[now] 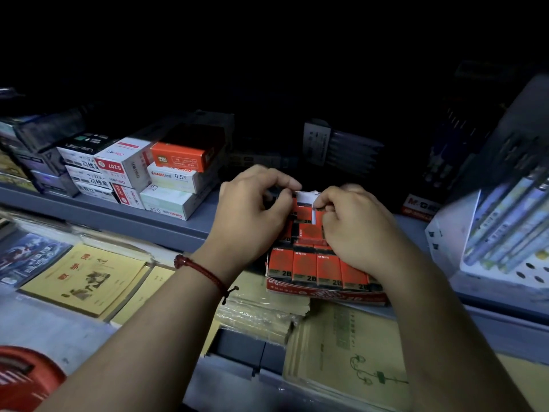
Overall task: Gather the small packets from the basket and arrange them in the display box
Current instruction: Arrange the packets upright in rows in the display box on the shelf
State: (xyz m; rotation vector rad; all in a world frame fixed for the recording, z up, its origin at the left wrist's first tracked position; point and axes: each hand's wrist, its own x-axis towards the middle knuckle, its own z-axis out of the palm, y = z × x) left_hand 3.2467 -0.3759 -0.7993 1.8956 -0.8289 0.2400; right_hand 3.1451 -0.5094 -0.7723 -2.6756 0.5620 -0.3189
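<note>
– Hands?
– Left hand (pixel 249 215) and right hand (pixel 356 230) both pinch one packet (pixel 306 197) by its white flap, above the display box (pixel 326 294).
– Box?
– On stacked notebooks (pixel 261 316), red packets (pixel 304 267) standing in rows inside.

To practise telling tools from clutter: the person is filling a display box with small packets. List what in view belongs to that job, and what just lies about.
Job: display box; packets standing in it; packet pinched by left hand and right hand; basket at lower left.
Lying about: notebooks; stacked boxes; pen packs at right.
</note>
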